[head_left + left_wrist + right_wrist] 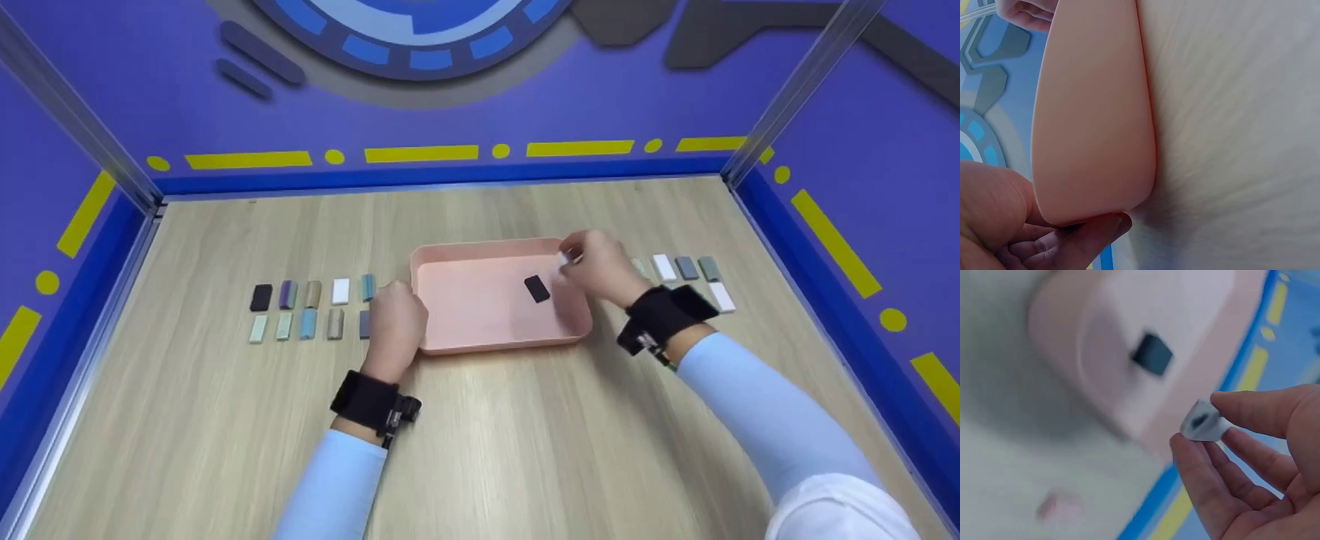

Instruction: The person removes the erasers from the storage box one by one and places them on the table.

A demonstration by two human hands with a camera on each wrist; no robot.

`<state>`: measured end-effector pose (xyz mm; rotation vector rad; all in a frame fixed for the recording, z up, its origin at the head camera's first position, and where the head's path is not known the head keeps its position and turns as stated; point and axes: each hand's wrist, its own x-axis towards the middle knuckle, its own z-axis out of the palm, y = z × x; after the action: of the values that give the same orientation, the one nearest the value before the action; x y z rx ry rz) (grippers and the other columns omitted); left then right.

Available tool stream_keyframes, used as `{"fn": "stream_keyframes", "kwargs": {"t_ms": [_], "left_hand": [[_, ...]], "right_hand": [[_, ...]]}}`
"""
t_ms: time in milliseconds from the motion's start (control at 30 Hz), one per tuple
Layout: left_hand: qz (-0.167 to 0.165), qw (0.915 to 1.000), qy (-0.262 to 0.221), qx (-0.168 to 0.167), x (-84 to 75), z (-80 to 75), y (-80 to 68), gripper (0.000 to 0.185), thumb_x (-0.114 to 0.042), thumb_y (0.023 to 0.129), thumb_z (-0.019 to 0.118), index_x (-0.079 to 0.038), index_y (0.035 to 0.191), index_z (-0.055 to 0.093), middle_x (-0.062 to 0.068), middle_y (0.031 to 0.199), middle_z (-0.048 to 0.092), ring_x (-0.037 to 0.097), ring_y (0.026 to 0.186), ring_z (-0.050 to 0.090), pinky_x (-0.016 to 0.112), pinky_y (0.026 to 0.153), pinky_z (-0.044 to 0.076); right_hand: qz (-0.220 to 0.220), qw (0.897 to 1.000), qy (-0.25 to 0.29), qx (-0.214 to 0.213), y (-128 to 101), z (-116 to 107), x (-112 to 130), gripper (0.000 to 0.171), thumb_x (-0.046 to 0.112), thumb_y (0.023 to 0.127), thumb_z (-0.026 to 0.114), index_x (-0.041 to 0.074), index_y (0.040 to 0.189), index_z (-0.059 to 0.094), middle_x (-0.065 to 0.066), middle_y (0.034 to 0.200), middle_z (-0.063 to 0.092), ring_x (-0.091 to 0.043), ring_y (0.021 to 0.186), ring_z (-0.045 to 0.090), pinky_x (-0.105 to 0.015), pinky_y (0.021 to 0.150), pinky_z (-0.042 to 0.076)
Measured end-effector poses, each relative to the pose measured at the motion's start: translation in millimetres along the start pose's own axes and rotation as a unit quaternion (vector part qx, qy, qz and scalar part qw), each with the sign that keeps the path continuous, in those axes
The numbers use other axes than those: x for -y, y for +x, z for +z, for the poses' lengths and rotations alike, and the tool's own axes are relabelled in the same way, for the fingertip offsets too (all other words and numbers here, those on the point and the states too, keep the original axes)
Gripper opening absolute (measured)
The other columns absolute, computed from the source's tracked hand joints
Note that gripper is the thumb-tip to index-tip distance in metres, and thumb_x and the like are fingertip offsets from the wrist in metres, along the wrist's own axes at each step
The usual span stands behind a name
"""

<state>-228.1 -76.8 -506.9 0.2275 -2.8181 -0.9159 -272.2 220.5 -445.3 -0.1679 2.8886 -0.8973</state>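
A pink tray (450, 349) sits mid-table with one black block (536, 289) lying inside it. My right hand (596, 266) hovers over the tray's right rim and pinches a small white block (562, 259) between thumb and fingers; the right wrist view shows that white block (1203, 423) in the fingertips, the pink tray (1100, 320) and the black block (1152, 354) below. My left hand (395, 321) grips the tray's left front corner, and in the left wrist view its fingers (1067, 242) curl round the tray's wall (1095, 112).
Two rows of small coloured blocks (307, 307) lie left of the tray, a black one (261, 297) at the far left. More blocks (694, 274) lie right of the tray. Blue walls and metal posts (795, 90) enclose the wooden table (525, 435).
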Motion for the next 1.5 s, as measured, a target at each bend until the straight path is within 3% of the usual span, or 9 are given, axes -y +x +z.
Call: {"fn": "stream_keyframes", "kwargs": {"t_ms": [67,267,467,733,900,1033,1267,1367,1500], "left_hand": [[0.000,1.0000,0.000,0.000,0.2,-0.1,0.0,0.023,-0.001,0.087,0.045,0.000,0.077,0.066,0.012,0.070,0.066,0.018,0.064,0.061,0.035,0.050,0.047],[0.001,1.0000,0.004,-0.008,1.9,-0.4,-1.3,0.022,-0.001,0.086,0.047,0.000,0.076,0.066,0.012,0.069,0.066,0.018,0.063,0.060,0.035,0.049,0.046],[-0.001,1.0000,0.005,-0.004,0.2,-1.5,-2.1,0.022,-0.002,0.086,0.047,0.000,0.078,0.066,0.012,0.070,0.066,0.016,0.062,0.057,0.034,0.048,0.045],[0.007,0.9999,0.003,-0.007,-0.8,-0.2,-2.2,0.022,-0.001,0.085,0.046,0.000,0.074,0.065,0.014,0.070,0.065,0.020,0.062,0.059,0.036,0.049,0.045],[0.008,0.9999,0.006,-0.008,0.5,0.8,-2.4,0.021,-0.001,0.085,0.046,-0.001,0.072,0.064,0.013,0.068,0.064,0.020,0.061,0.059,0.035,0.049,0.044],[0.007,0.9998,0.016,-0.007,-0.7,0.4,-1.7,0.021,-0.001,0.085,0.046,-0.001,0.074,0.064,0.014,0.069,0.065,0.022,0.063,0.062,0.037,0.050,0.046],[0.003,1.0000,0.006,-0.004,-1.7,-2.5,0.2,0.023,-0.001,0.086,0.045,0.000,0.077,0.065,0.012,0.070,0.065,0.019,0.063,0.060,0.035,0.050,0.045],[-0.005,1.0000,-0.002,-0.002,-1.7,-2.7,0.0,0.022,-0.001,0.087,0.045,-0.001,0.077,0.065,0.011,0.070,0.065,0.018,0.063,0.059,0.034,0.050,0.045],[-0.007,1.0000,-0.001,0.000,-2.1,-0.8,-0.9,0.022,-0.001,0.087,0.046,-0.002,0.077,0.065,0.013,0.072,0.066,0.020,0.065,0.063,0.035,0.051,0.047]], "right_hand": [[0.009,1.000,0.015,-0.020,-2.6,-14.9,-10.6,0.033,0.010,0.081,0.067,0.004,0.112,0.061,-0.012,0.101,0.065,-0.023,0.085,0.063,-0.034,0.068,0.054],[0.011,0.998,-0.026,-0.063,-16.5,-37.8,-64.8,0.036,0.011,0.081,0.065,0.000,0.114,0.060,-0.018,0.106,0.063,-0.029,0.091,0.061,-0.043,0.075,0.051],[0.004,0.996,-0.063,-0.058,-32.0,-33.3,-105.5,0.032,0.009,0.078,0.065,-0.005,0.107,0.062,-0.022,0.100,0.063,-0.030,0.087,0.058,-0.044,0.073,0.047],[0.008,0.995,-0.092,-0.045,-35.0,-14.8,-113.4,0.029,0.006,0.077,0.061,-0.004,0.104,0.065,-0.018,0.093,0.065,-0.027,0.080,0.058,-0.041,0.069,0.047],[0.008,0.992,-0.120,-0.040,-32.0,-10.0,-111.2,0.030,0.005,0.076,0.058,-0.006,0.104,0.065,-0.020,0.091,0.066,-0.029,0.080,0.059,-0.043,0.069,0.047],[0.016,0.992,-0.118,-0.043,-31.4,-11.2,-101.8,0.033,0.009,0.079,0.057,-0.006,0.107,0.064,-0.023,0.099,0.066,-0.030,0.083,0.058,-0.044,0.072,0.048],[-0.021,0.990,-0.097,-0.101,-24.7,0.4,-43.0,0.046,0.024,0.082,0.064,-0.003,0.119,0.057,-0.023,0.118,0.059,-0.035,0.109,0.057,-0.047,0.090,0.047],[-0.039,0.993,-0.080,-0.081,-16.4,15.4,-15.5,0.056,0.031,0.079,0.071,0.002,0.124,0.055,-0.020,0.122,0.057,-0.033,0.112,0.055,-0.046,0.093,0.046],[-0.037,0.995,-0.085,-0.022,-6.0,38.0,4.7,0.077,0.047,0.072,0.076,0.008,0.132,0.048,-0.017,0.134,0.048,-0.029,0.118,0.051,-0.045,0.099,0.042]]}}
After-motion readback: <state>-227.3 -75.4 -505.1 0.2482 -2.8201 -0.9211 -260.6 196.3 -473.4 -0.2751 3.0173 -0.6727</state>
